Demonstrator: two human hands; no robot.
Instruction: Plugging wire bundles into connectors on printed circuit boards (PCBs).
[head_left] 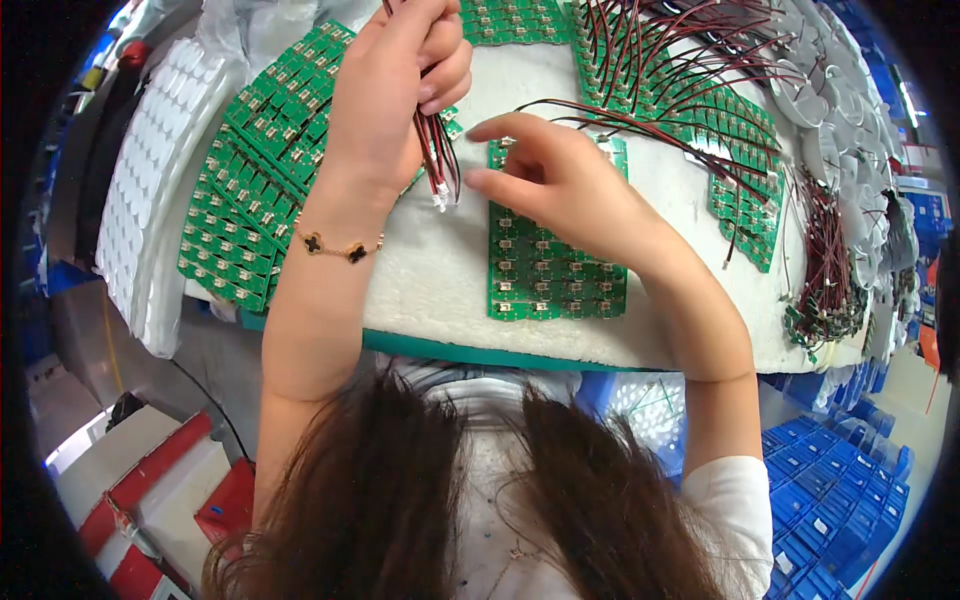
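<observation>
My left hand [400,85] is closed around a bundle of red and black wires [432,145], whose white connector ends [442,198] hang below the fist. To its right, my right hand [560,175] is open, thumb and forefinger apart, with no object between them. The fingertips are close to the wire bundle but a small gap shows. Beneath my right hand lies a green circuit board panel [557,275] with rows of small white connectors; the hand hides its upper part.
More green circuit board panels [235,210] overlap on the left, beside stacked white sheets with round shapes [165,170]. At the right, wires fan out across another green panel [745,200]. A wire pile [828,280] and white round parts [830,150] line the right edge. Blue bins [830,500] stand below.
</observation>
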